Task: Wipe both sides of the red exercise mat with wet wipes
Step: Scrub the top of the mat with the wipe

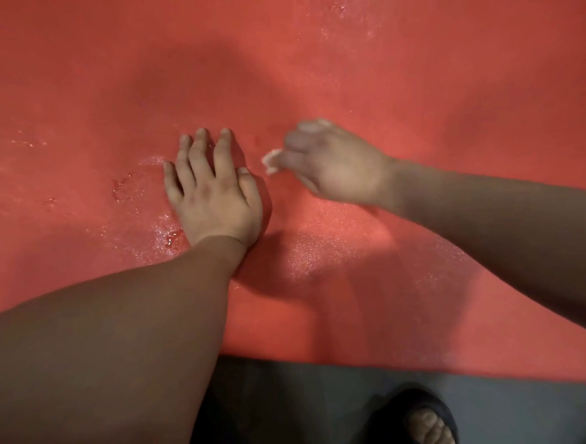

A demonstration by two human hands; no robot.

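The red exercise mat (pixel 414 94) lies flat and fills most of the view, with wet, shiny patches on it. My left hand (pixel 214 189) presses flat on the mat near the middle, fingers straight and spread. Just to its right, my right hand (pixel 329 164) is blurred by motion and holds a small crumpled white wet wipe (pixel 271 160) against the mat; only a corner of the wipe shows past the fingers.
The mat's near edge runs across the lower part of the view, with grey floor (pixel 313 409) below it. A foot in a dark sandal (pixel 424 423) stands on the floor close to that edge.
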